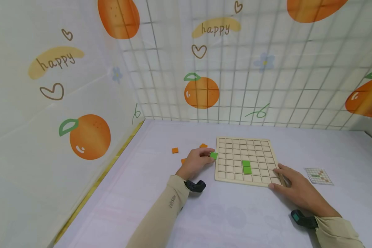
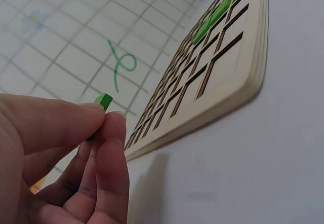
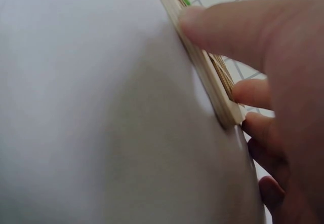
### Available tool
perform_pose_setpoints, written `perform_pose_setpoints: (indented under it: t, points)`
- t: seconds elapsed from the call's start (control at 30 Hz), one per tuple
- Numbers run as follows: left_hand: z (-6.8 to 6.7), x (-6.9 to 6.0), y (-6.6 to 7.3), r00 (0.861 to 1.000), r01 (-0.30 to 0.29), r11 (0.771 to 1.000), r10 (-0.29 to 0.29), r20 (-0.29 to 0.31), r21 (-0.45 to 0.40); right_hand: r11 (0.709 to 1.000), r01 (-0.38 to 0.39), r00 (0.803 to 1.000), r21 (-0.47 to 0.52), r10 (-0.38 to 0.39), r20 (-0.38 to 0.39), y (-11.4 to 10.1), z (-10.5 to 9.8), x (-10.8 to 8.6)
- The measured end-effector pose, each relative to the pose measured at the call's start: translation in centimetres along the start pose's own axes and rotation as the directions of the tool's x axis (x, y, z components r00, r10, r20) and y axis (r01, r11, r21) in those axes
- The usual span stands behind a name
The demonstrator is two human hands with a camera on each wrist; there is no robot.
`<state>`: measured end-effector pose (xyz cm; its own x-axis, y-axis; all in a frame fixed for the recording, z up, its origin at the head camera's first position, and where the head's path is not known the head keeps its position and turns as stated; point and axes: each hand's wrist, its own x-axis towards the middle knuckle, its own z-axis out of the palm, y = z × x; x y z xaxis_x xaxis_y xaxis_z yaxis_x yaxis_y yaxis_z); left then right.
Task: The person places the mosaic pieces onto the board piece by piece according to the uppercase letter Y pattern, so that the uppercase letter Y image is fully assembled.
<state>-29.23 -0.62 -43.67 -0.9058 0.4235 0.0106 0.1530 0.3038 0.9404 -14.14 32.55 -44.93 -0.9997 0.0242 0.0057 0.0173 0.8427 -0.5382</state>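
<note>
Between thumb and fingertips, my left hand [image 1: 194,163] pinches a small green square tile [image 1: 214,156] just off the left edge of a wooden grid board [image 1: 222,177]. The left wrist view shows the green tile [image 2: 105,101] mostly covered by the fingertips. Two other green tiles [image 1: 247,170] sit side by side in the board's grid, right of its middle. My right hand [image 1: 300,191] holds the board's near right corner. In the right wrist view the thumb [image 3: 223,29] lies on the near edge, with the other fingers around the corner.
Left of the board, orange square tiles [image 1: 175,150] lie on the white table, some partly hidden by my left hand. A small card with a printed coloured grid [image 1: 319,176] lies to the right. A patterned curtain with wire mesh [image 1: 235,79] stands behind.
</note>
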Motion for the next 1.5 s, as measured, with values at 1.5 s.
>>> perform_pose_setpoints:
  t: [1.5]
  points:
    - [8.1, 5.8, 4.1, 0.981, -0.160, 0.933, 0.115, 0.154, 0.323, 1.000, 0.005, 1.000, 0.030, -0.005, -0.011, 0.3, -0.1, 0.3]
